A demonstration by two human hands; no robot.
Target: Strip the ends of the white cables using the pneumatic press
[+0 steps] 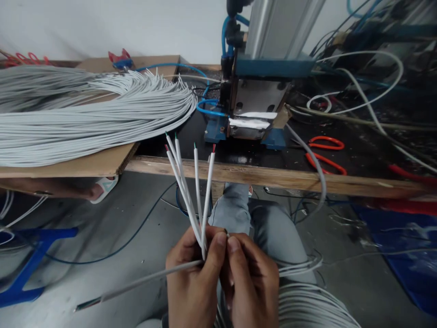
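My left hand point(191, 278) is closed around several white cables point(196, 191) that fan upward toward the bench, their stripped tips showing red and green cores. One more white cable point(136, 283) sticks out to the lower left from the same grip. My right hand point(251, 280) is pressed against the left hand, thumb and fingers pinching the cables at the spot where they meet. Both hands hover over my lap, in front of the wooden bench edge point(273, 175). Behind the edge stands a blue and metal pneumatic machine point(254, 107).
A large bundle of white cables point(88, 109) lies on a cardboard sheet at the left of the bench. Orange-handled scissors point(324, 152) lie right of the machine among tangled wires. More white cables point(307, 305) rest on my lap. A blue frame point(30, 259) stands on the floor at left.
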